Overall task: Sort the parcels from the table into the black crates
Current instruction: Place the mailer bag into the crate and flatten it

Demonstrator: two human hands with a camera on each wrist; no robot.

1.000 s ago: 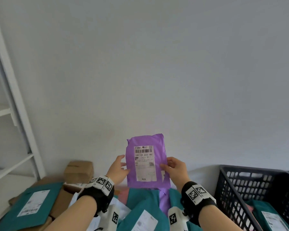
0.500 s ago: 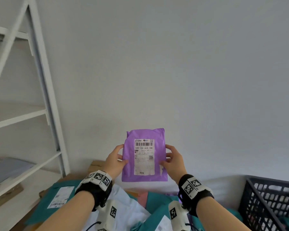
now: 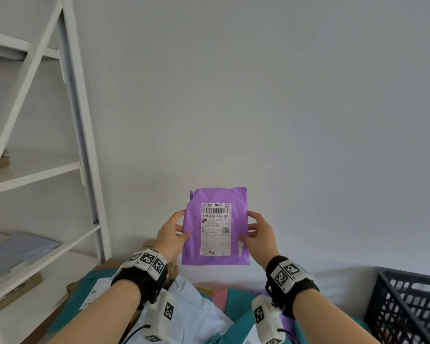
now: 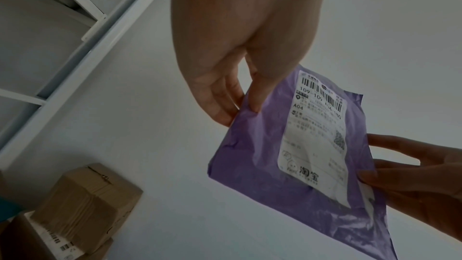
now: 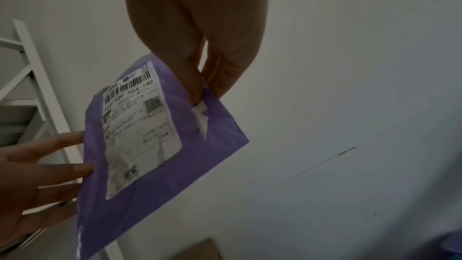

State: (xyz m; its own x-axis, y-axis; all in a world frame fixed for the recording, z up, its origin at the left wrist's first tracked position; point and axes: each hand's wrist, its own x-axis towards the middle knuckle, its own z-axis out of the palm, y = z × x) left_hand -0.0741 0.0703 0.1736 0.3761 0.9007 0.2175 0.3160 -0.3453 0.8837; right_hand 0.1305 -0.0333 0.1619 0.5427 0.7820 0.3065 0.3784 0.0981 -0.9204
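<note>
The purple mailer parcel (image 3: 215, 225) is held upright in the lower centre of the head view, long axis vertical, its barcode label (image 3: 215, 228) facing the camera with the barcode end up. The left hand (image 3: 170, 235) pinches its left edge and the right hand (image 3: 260, 235) its right edge, fingers curled onto it, above green and white parcels (image 3: 199, 309) on the bench, with the black crate (image 3: 405, 309) at lower right.

Bare forearms — black wristbands (image 3: 139, 279) carrying white blocks with black-and-white square markers, thin black cables trailing.

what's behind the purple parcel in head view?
Behind the purple parcel only the plain white wall shows. Both hands' fingers wrap behind its side edges, mostly covered; its back face is hidden.
</note>
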